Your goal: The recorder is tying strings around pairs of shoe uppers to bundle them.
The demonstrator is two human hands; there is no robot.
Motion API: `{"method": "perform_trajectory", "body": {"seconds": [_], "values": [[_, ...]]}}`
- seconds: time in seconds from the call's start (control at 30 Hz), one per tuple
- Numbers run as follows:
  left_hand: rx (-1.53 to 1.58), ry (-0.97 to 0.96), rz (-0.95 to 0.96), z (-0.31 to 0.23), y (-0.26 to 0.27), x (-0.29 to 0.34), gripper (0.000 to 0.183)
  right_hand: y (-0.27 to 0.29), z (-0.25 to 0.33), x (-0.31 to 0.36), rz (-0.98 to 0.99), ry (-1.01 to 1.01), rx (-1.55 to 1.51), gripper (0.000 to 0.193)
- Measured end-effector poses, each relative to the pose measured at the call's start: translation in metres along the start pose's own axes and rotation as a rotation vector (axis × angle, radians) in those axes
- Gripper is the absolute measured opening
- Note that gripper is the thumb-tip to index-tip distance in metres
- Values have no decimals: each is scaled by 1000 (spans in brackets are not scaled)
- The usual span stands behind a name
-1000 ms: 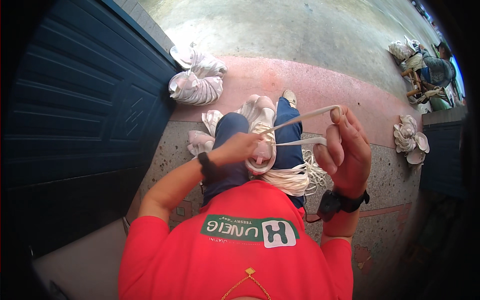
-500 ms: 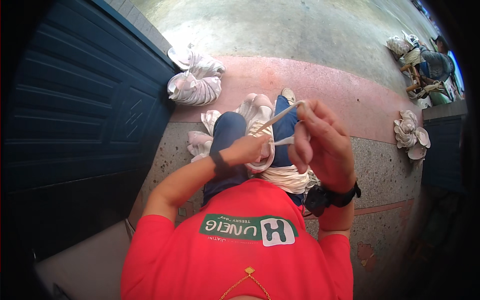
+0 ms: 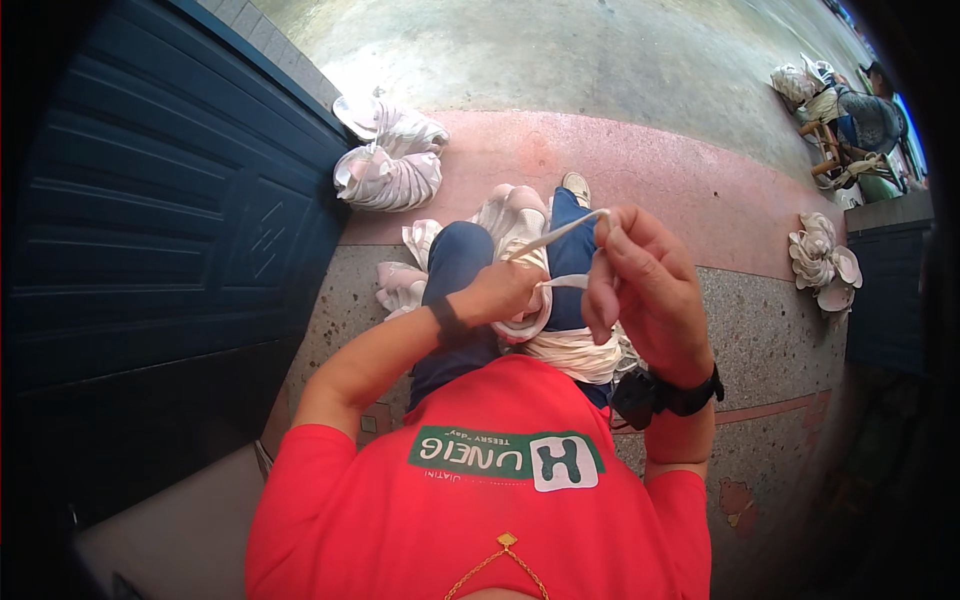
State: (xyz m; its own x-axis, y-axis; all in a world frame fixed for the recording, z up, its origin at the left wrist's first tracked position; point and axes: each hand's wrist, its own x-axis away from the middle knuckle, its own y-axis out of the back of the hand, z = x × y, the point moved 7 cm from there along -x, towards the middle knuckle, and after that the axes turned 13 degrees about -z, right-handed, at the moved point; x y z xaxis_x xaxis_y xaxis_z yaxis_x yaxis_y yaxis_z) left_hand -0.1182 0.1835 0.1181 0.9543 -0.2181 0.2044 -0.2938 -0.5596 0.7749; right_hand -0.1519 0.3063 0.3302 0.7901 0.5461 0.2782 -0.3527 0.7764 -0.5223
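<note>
A white and pink shoe upper [image 3: 521, 232] lies across my lap between my knees, with laces crossing its front. My left hand [image 3: 497, 292] is closed at the upper's near part, its fingertips partly hidden. A flat white shoelace [image 3: 557, 234] stretches from there to my right hand [image 3: 655, 285]. The right thumb and forefinger pinch it, and a second strand of lace runs lower, between the left fingertips and the curled right fingers. A bundle of cream laces [image 3: 572, 354] rests on my right thigh, close to my waist.
Stacked shoe uppers [image 3: 392, 165] lie by the dark blue door [image 3: 150, 200] at the left. More uppers [image 3: 400, 285] sit beside my left knee, and another bundle [image 3: 824, 262] is on the floor at the right. A person [image 3: 872, 120] sits at the far right.
My right hand keeps its hold on the lace and has barely shifted. The lace strands hang almost as before, and the view has moved slightly.
</note>
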Motion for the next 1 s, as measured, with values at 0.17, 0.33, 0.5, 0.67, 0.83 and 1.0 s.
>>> {"method": "perform_trajectory", "body": {"seconds": [0.17,0.33,0.5,0.67,0.83,1.0], "values": [[406,-134,-106,10,9,28,35,14,15,-5,-20,56,-80,19],[813,-171,-72,-54,68,18,23,9,15,-37,-142,162,101,25],[1348,200,-266,48,159,35,26,186,13,-58,-544,338,-23,21],[1549,498,-748,169,189,73,24,316,-63,-36,-625,144,-415,21],[844,558,-468,149,95,60,26,313,-127,-39,-666,203,156,26],[882,501,-99,100,1,62,33,275,-127,-40,-810,258,-27,27]]}}
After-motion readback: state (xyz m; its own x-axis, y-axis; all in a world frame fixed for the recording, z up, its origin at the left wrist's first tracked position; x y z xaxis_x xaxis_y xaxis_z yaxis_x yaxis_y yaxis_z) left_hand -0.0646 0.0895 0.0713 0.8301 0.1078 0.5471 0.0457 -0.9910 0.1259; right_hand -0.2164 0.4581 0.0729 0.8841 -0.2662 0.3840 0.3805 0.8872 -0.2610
